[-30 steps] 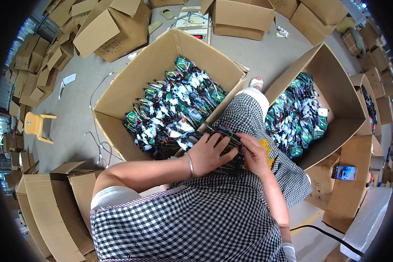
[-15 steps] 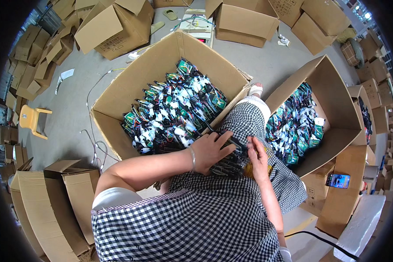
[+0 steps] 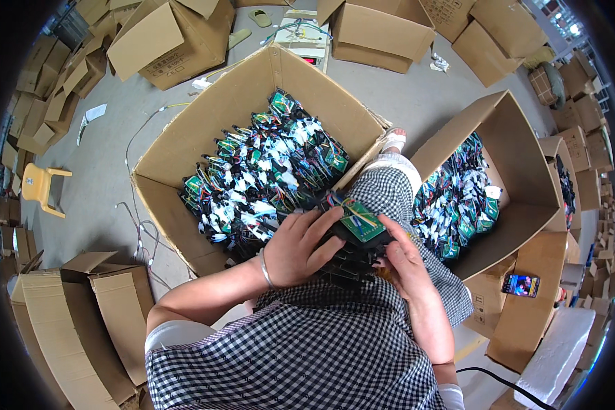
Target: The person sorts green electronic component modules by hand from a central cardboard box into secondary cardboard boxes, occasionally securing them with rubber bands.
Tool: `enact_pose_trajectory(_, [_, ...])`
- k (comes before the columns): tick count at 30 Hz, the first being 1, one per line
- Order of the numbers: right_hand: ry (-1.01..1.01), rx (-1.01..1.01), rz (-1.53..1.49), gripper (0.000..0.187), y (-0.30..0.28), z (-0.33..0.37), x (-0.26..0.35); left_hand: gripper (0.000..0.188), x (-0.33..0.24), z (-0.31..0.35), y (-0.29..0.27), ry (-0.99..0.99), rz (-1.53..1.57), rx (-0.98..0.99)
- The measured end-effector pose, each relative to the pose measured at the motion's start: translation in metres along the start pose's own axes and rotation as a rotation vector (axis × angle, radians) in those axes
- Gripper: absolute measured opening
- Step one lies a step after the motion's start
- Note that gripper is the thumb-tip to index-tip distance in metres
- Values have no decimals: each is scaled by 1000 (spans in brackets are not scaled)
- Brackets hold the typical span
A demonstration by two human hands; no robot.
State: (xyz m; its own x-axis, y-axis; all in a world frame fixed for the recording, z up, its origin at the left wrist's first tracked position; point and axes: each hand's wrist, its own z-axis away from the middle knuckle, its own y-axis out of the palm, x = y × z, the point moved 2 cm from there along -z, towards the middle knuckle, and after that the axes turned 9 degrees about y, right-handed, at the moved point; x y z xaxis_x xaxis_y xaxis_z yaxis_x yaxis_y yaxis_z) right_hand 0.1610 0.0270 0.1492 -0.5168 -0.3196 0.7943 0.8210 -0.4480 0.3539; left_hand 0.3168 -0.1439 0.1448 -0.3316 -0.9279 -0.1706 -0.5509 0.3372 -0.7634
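Note:
A green circuit board [image 3: 363, 224] with coloured wires, set in a black casing, is held over my lap, its green face upward. My left hand [image 3: 299, 247] grips it from the left, fingers along its near-left edge. On the other side, my right hand [image 3: 408, 263] holds its right edge between thumb and forefinger. Beneath lies a stack of black parts [image 3: 342, 270] on my lap, partly hidden by my hands. A large open carton [image 3: 184, 147] in front holds many similar boards [image 3: 266, 167] with white connectors and wires. A second carton [image 3: 526, 160] at the right holds more boards [image 3: 456, 205].
Open cardboard boxes [image 3: 82, 328] stand at the lower left, with others along the far side. A yellow chair [image 3: 44, 188] is at the left. A lit phone [image 3: 521, 285] rests on a carton at the right, near a white foam block [image 3: 557, 348]. Cables [image 3: 140, 232] trail over the floor.
The circuit board has come up from the stack and turned its green face into view between my hands. My left hand has shifted slightly left, and the whole view has shifted a little.

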Motion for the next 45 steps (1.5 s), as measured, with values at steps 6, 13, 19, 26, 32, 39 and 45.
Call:
enact_pose_trajectory(6, [-317,185,315,60,35,-18,88,60,41,-30,-46,-291,179,-28])
enact_pose_trajectory(13, [-405,237,372,60,47,-84,116,108,95,-1,-2,-733,458,-176])
enact_pose_trajectory(19, [-241,142,299,53,-3,-111,91,41,182,55,40,-1555,1235,-1111])
enact_pose_trajectory(26, [-163,-16,285,47,-42,-109,69,72,297,72,108,-1867,951,-1393])
enact_pose_trajectory(32, [-101,-129,303,46,-68,-100,52,108,344,37,130,-2270,395,-1317])
enact_pose_trajectory(39, [-89,-169,294,45,-81,-83,37,96,418,84,164,-2385,323,-759])
enact_pose_trajectory(45, [-57,-321,267,45,-96,-65,25,44,387,95,179,-1974,275,-182])
